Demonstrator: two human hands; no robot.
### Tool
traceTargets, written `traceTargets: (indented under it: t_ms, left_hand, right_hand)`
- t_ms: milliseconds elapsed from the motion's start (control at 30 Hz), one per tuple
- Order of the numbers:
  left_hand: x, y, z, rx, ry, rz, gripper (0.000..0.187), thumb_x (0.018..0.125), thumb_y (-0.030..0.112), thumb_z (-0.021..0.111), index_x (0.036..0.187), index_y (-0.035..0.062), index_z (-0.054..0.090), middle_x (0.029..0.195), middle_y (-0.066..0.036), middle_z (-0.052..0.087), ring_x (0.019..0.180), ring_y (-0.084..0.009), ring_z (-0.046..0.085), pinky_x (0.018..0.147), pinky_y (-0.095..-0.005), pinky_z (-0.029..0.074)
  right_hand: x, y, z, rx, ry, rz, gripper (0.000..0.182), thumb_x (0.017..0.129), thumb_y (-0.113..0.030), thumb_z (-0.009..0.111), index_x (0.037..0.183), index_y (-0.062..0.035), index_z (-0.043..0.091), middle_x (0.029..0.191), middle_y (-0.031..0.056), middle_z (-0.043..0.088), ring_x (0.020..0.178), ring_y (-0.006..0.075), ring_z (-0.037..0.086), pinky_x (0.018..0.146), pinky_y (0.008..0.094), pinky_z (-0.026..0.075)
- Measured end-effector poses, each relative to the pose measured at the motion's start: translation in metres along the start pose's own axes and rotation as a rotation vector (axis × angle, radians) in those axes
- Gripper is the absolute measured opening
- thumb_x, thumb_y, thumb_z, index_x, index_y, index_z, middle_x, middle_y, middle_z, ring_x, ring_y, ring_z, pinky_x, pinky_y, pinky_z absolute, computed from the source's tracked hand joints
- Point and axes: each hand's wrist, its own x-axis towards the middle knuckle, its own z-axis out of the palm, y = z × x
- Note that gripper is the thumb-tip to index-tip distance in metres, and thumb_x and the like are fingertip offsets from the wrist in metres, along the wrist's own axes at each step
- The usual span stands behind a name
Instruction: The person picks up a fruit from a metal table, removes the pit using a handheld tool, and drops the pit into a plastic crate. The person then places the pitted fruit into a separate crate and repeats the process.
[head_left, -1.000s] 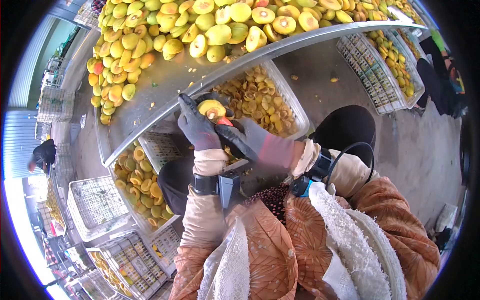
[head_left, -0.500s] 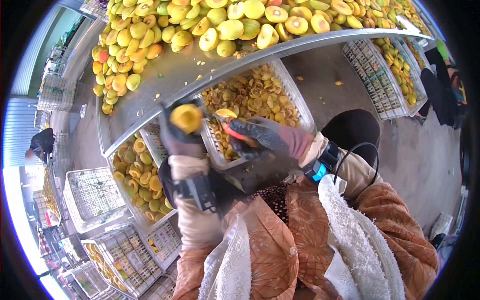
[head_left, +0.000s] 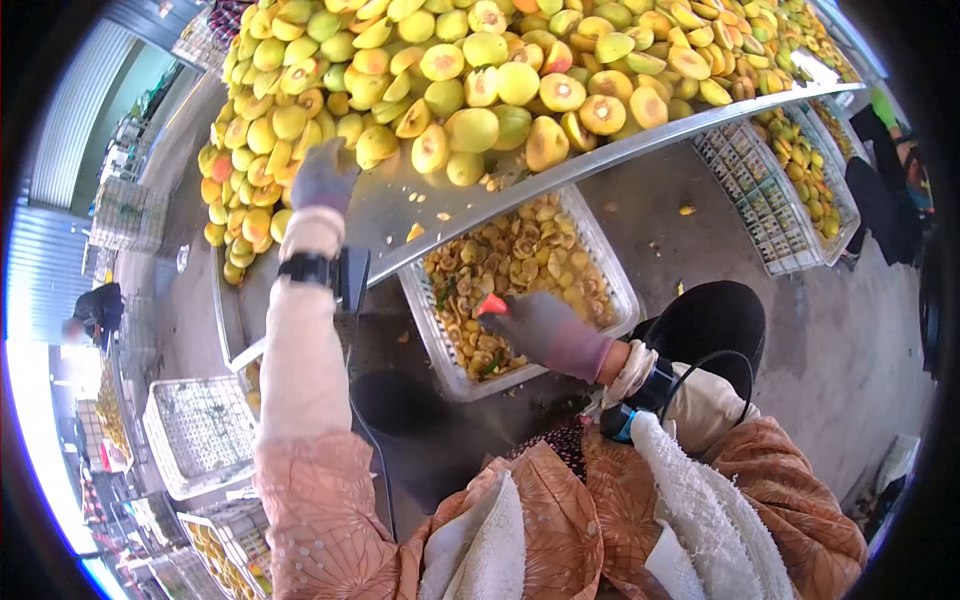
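Observation:
My left hand [head_left: 325, 178], in a grey glove, reaches onto the sloping metal table and touches the near side of a heap of halved yellow peaches [head_left: 470, 130]. Its fingertips point away among the fruit, so their grip is hidden. My right hand [head_left: 545, 330], gloved in grey, is closed around a red-handled tool [head_left: 491, 305]; only its red end shows, and the rest is inside the hand. Below that hand stands a white plastic crate [head_left: 452, 377] holding cut fruit pieces and scraps [head_left: 500, 270].
The metal table's raised edge [head_left: 560, 166] runs between me and the heap. A crate of fruit [head_left: 745, 180] stands on the floor at right, near another person's dark-clothed legs [head_left: 880, 200]. A white crate [head_left: 200, 430] sits at left. Another person [head_left: 98, 308] is farther off.
My left hand has moved up and forward from above the crates to the heap; the peach half it held is no longer seen in it. My right hand has shifted slightly, keeping the tool.

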Motion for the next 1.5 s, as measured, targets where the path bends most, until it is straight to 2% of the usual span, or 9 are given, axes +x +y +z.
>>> traceTargets:
  t_ms: [267,567,667,833,900,1000,1067,1333,1500]
  left_hand:
    - [0.039,0.047,0.034,0.425,-0.355,-0.074,0.045,0.067,0.031,0.071,0.102,0.0103,0.052,0.095,-0.013,0.064,0.094,-0.0315,0.06,0.078,-0.0406,0.048]
    - [-0.1,0.085,-0.067,-1.69,-0.284,-0.548,0.03,0.083,0.007,0.052,0.112,-0.0028,0.051,0.108,-0.012,0.056,0.098,-0.02,0.056,0.084,-0.031,0.046]
    - [-0.143,0.097,-0.041,-0.813,0.154,-0.02,0.029,0.086,0.005,0.049,0.114,-0.0028,0.048,0.109,-0.012,0.056,0.1,-0.0181,0.055,0.086,-0.0305,0.045]
    - [-0.156,0.135,-0.049,-0.761,-0.047,0.004,0.03,0.093,0.016,0.046,0.116,-0.0018,0.049,0.109,-0.011,0.057,0.098,-0.017,0.056,0.082,-0.0291,0.047]
    - [-0.157,0.155,-0.047,-1.915,-0.079,-0.654,0.033,0.087,0.021,0.054,0.113,0.0008,0.049,0.099,-0.009,0.059,0.079,-0.0165,0.059,0.061,-0.0244,0.048]
    - [-0.155,0.174,-0.048,-1.714,0.036,-0.691,0.044,0.088,0.043,0.05,0.107,0.0032,0.054,0.089,-0.007,0.06,0.075,-0.0154,0.06,0.056,-0.0235,0.047]
    - [-0.154,0.18,-0.045,-1.562,0.142,-0.739,0.051,0.086,0.05,0.05,0.101,0.0025,0.058,0.086,-0.006,0.061,0.074,-0.0153,0.06,0.059,-0.0249,0.048]
    - [-0.158,0.211,-0.024,-1.424,0.195,-0.695,0.029,0.093,0.019,0.049,0.11,-0.0039,0.056,0.09,-0.002,0.058,0.079,-0.0068,0.052,0.067,-0.0215,0.042]
    - [-0.155,0.211,-0.027,-1.479,0.164,-0.823,0.042,0.091,0.043,0.048,0.096,0.002,0.058,0.088,-0.003,0.057,0.078,-0.0116,0.053,0.068,-0.0242,0.044]
  right_hand:
    - [-0.007,-0.008,-0.014,0.021,0.078,-0.026,0.044,0.084,-0.047,0.053,0.081,-0.0035,0.062,0.07,0.0207,0.059,0.07,0.0393,0.057,0.061,0.0433,0.043]
    - [-0.012,-0.007,-0.003,0.181,0.201,-0.116,0.033,0.086,-0.032,0.058,0.082,0.0004,0.059,0.06,0.017,0.055,0.052,0.0276,0.053,0.052,0.0357,0.04]
    - [-0.02,-0.022,-0.007,0.379,0.159,-0.155,0.032,0.089,-0.03,0.055,0.087,0.0026,0.057,0.062,0.0139,0.054,0.056,0.0174,0.051,0.054,0.0325,0.04]
    - [-0.035,-0.04,-0.015,0.331,0.187,-0.207,0.032,0.089,-0.029,0.054,0.09,0.0033,0.057,0.064,0.0129,0.055,0.06,0.0154,0.052,0.057,0.0304,0.041]
    - [-0.037,-0.04,-0.014,0.336,0.16,-0.187,0.031,0.089,-0.028,0.054,0.091,0.0035,0.057,0.065,0.0129,0.055,0.061,0.0155,0.052,0.058,0.03,0.041]
    - [-0.033,-0.035,-0.007,0.439,0.238,-0.3,0.027,0.089,-0.024,0.055,0.091,0.0029,0.057,0.066,0.0125,0.055,0.062,0.0143,0.052,0.059,0.0305,0.042]
    - [-0.03,-0.035,-0.009,0.659,0.411,-0.334,0.037,0.083,-0.036,0.061,0.094,-0.0017,0.059,0.072,0.0181,0.06,0.067,0.0337,0.058,0.061,0.037,0.045]
    - [-0.022,-0.024,-0.022,0.069,0.621,-0.362,0.024,0.076,-0.017,0.067,0.091,-0.0035,0.056,0.077,0.0178,0.061,0.072,0.0326,0.061,0.059,0.0353,0.047]
    - [-0.014,-0.012,-0.019,0.072,0.584,-0.346,0.023,0.077,-0.018,0.067,0.093,-0.0045,0.057,0.077,0.0178,0.061,0.074,0.0348,0.06,0.06,0.0368,0.047]
